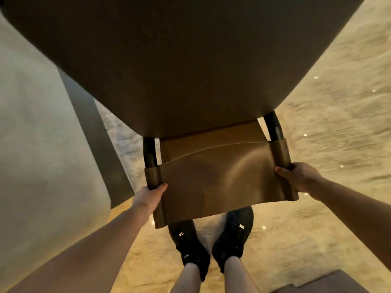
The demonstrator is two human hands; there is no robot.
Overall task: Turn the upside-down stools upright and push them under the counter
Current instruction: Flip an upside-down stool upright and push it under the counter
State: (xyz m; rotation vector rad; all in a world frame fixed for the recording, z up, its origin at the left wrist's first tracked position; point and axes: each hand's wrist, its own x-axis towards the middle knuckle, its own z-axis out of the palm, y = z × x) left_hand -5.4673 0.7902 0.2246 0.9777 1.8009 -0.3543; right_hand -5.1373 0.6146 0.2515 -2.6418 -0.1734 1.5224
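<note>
A brown leather stool fills the upper middle of the head view, its broad seat (179, 60) close to the camera and its backrest (220, 176) hanging down toward me. Two black frame tubes join seat and backrest. My left hand (149, 196) grips the backrest's left sleeve, thumb on the front. My right hand (300, 176) grips the backrest's right sleeve. The stool is held off the floor, above my feet. Its legs are hidden.
A pale counter (42, 134) with a dark vertical panel (95, 134) rises at the left. Glossy beige marble floor (328, 134) spreads to the right and below. My black shoes (211, 246) stand under the backrest. A brown object's corner (330, 282) shows at the bottom right.
</note>
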